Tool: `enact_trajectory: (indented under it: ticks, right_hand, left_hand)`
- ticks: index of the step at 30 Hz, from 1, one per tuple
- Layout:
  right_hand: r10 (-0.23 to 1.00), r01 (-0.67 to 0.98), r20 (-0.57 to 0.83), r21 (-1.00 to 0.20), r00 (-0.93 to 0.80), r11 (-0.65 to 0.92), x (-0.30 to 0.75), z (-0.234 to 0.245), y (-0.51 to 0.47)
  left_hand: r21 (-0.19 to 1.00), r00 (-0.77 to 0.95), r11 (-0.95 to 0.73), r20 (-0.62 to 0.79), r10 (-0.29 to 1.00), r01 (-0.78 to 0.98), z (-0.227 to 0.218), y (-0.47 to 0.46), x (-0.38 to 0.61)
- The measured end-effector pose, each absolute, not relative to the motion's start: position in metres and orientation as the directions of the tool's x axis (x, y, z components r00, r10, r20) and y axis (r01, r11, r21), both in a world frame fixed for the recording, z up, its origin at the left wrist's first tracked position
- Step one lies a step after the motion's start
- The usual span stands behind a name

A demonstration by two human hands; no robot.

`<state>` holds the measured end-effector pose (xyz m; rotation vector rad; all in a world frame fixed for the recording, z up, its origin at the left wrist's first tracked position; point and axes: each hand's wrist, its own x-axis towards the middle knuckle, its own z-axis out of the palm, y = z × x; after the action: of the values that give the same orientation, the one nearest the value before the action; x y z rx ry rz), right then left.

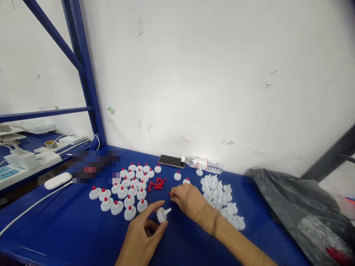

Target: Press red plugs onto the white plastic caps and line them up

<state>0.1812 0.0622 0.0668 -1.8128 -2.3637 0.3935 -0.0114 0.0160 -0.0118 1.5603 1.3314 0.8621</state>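
Note:
My left hand [146, 229] grips a white round plastic nozzle cap [162, 215] between thumb and fingers, its bare spout pointing right. Just to the right and a little farther back, my right hand [188, 199] is pinched closed at the fingertips, where a bit of a small red cap [169, 193] shows. A loose pile of small red caps [158, 184] lies beyond my hands. On the left stand several white nozzle caps with red tips [129, 201]. Bare-spouted white nozzle caps [217, 201] are heaped to the right, partly behind my right forearm.
Against the wall lie a black phone [172, 161] and a clear plastic bottle [203, 164] on the blue table [69, 225]. A grey plastic bag [280, 199] covers the right side. To the left are a white cable [36, 203], a white oblong device [57, 180] and a power strip [27, 164].

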Motion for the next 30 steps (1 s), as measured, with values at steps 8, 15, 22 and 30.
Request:
enact_trajectory:
  ticks: [8, 15, 22, 30]
  right_hand:
    - [0.943, 0.844, -0.009, -0.449, -0.334, 0.295, 0.191, 0.073, 0.061]
    - [0.911, 0.473, 0.02, -0.85, -0.411, 0.232, 0.201, 0.087, 0.063]
    - [0.875, 0.291, -0.088, -0.955, -0.476, 0.063, 0.197, 0.085, 0.062]
    - [0.873, 0.165, -0.106, -0.986, -0.476, -0.029, 0.193, 0.082, 0.061]
  left_hand:
    - [0.924, 0.185, -0.003, -0.073, 0.98, 0.383, -0.009, 0.019, -0.009]
    - [0.93, 0.177, -0.004, -0.065, 0.982, 0.366, -0.002, 0.017, -0.007]
    - [0.928, 0.174, -0.015, -0.053, 0.983, 0.372, -0.002, 0.014, -0.008]
    - [0.949, 0.159, -0.022, -0.03, 0.987, 0.315, -0.008, 0.011, -0.012]
